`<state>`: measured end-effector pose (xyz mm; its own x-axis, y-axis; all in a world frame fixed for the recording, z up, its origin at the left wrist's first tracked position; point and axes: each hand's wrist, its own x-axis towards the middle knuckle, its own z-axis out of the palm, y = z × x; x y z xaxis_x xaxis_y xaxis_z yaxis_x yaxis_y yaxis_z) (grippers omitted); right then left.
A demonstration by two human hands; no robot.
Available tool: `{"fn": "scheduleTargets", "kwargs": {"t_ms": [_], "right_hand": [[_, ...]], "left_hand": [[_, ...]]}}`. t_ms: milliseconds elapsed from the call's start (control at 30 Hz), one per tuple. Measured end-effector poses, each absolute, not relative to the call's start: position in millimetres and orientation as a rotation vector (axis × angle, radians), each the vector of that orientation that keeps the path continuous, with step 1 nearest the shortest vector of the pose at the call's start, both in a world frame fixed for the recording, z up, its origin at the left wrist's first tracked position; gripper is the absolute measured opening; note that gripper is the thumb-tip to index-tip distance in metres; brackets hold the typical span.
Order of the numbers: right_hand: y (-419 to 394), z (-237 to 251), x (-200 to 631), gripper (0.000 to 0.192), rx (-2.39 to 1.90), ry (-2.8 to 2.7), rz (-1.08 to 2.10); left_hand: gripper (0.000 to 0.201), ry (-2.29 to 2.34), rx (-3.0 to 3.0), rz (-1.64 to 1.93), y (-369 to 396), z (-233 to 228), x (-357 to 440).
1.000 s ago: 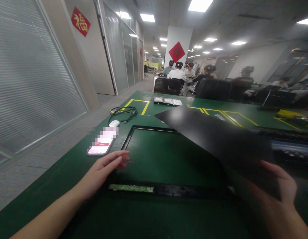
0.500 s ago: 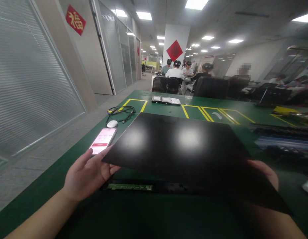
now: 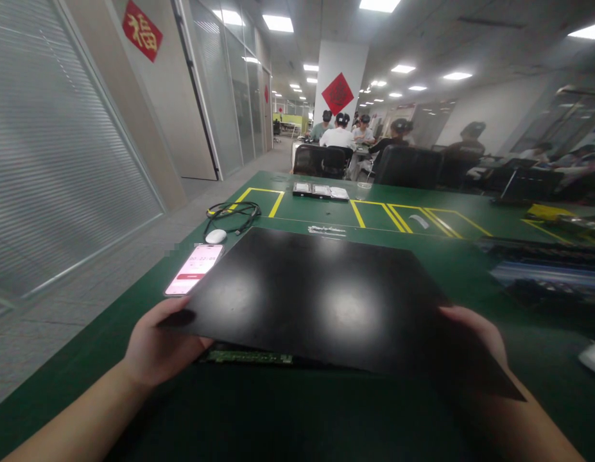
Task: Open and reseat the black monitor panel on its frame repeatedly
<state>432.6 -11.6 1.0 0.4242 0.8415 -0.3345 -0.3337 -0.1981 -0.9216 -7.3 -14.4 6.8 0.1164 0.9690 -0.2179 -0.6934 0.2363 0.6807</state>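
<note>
I hold a large glossy black panel [image 3: 321, 301] nearly flat, low over the green table [image 3: 326, 218]. My left hand [image 3: 155, 350] grips its near left corner from beneath, thumb on the edge. My right hand [image 3: 473, 330] holds the near right edge, mostly hidden under the panel. Below the panel's near edge a green circuit strip [image 3: 249, 357] on a black frame shows; the rest of the frame is covered.
A phone [image 3: 195, 268] with a pink screen lies left of the panel, with a white mouse [image 3: 215, 236] and black cable [image 3: 232, 213] behind it. A flat tray [image 3: 321, 191] sits farther back. Dark equipment [image 3: 542, 269] lines the right. Several people sit at desks beyond.
The panel swung from tilted on the right to flat over the frame and came lower. My left hand left the frame's edge and took the panel's left corner.
</note>
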Motion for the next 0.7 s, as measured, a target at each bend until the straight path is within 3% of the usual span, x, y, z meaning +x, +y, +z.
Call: {"fn": "scheduleTargets", "kwargs": {"t_ms": [200, 433, 700], "right_hand": [[-1.7, -6.6, 426.8, 0.042, -1.275, -0.603, 1.397], [5.3, -18.6, 430.6, 0.055, -1.413, -0.721, 1.235], [6.6, -12.9, 425.7, 0.04, -1.549, -0.694, 1.032]], "left_hand": [[0.068, 0.774, 0.43, 1.339, -16.0, 16.0, -2.9], [0.071, 0.823, 0.496, 1.385, -16.6, 19.7, 3.4], [0.062, 0.834, 0.527, 1.312, -15.4, 8.3, 2.3]]}}
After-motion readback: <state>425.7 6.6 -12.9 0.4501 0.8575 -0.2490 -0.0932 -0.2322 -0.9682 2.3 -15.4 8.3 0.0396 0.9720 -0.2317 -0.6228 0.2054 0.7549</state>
